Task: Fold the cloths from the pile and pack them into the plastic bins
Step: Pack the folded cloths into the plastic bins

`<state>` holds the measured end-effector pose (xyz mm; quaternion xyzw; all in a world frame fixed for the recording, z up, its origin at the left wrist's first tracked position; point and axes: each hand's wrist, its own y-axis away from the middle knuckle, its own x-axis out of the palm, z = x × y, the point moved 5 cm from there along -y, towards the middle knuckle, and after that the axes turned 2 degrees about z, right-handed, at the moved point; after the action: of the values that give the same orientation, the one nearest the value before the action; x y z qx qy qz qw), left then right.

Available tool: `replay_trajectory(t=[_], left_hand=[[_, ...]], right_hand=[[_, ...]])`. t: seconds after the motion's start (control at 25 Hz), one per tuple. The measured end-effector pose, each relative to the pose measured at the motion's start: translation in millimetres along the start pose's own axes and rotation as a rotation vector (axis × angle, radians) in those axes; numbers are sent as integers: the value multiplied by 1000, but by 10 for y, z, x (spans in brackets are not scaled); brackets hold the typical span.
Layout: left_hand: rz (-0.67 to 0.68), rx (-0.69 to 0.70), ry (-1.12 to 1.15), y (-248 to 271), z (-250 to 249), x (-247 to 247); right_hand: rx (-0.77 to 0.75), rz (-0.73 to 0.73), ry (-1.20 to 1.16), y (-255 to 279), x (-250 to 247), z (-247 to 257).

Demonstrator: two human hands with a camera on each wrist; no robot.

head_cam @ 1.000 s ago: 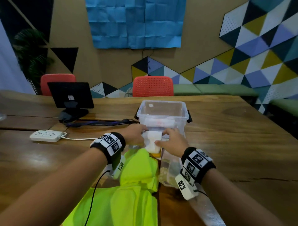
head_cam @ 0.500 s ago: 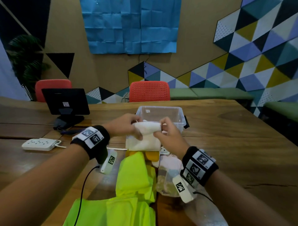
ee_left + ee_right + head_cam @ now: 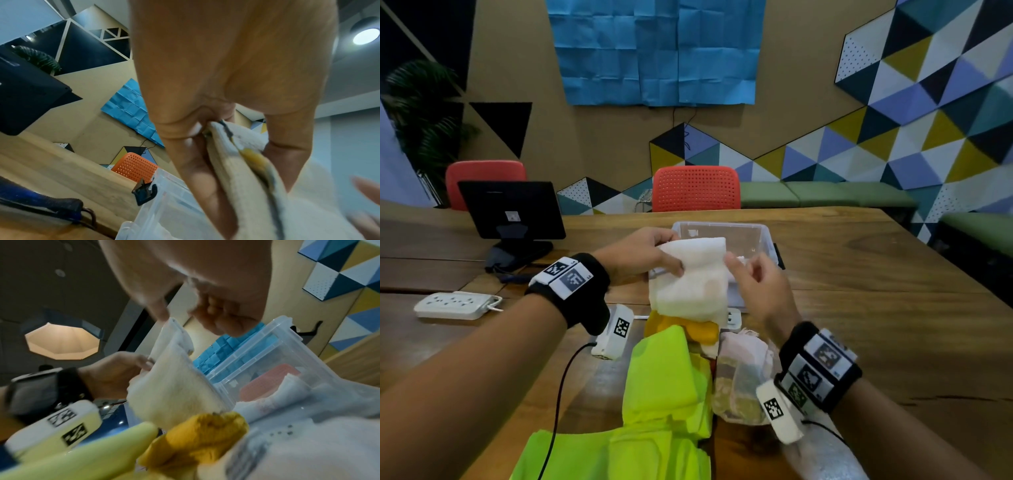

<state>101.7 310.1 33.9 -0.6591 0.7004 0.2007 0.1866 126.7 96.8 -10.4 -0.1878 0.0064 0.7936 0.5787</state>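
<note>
A folded white cloth hangs upright in front of the clear plastic bin, above the pile. My left hand grips its upper left edge, thumb in front and fingers behind; the left wrist view shows the cloth pinched there. At the cloth's upper right corner is my right hand. Its thumb tip touches the corner in the right wrist view, and its curled fingers stay off the cloth. The pile holds yellow-green cloths, an orange cloth and a pale cloth. White cloth lies inside the bin.
A dark screen on a stand and a white power strip sit on the wooden table to the left. A dark cable runs beside the bin. Red chairs stand behind the far edge.
Both hands raised the white cloth from the table by the pile to the height of the bin's rim. The right hand's pinch on its right edge has loosened.
</note>
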Motion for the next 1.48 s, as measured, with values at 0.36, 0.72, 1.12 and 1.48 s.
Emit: replay_trajectory(t=[0.36,0.72,1.12,1.48], left_hand=[[208,-195,243,81,214,197],[193,-214,157,54,288,283],[86,-80,193,-162,-137,-45],[-129,-47,-198,-986,-448,-323]], right_hand=[[516,345,-705,561,605,-248],[335,207,-907,479,420,-161],[110,121,-450,-175,-39,229],[30,399,786,-1619,110,669]])
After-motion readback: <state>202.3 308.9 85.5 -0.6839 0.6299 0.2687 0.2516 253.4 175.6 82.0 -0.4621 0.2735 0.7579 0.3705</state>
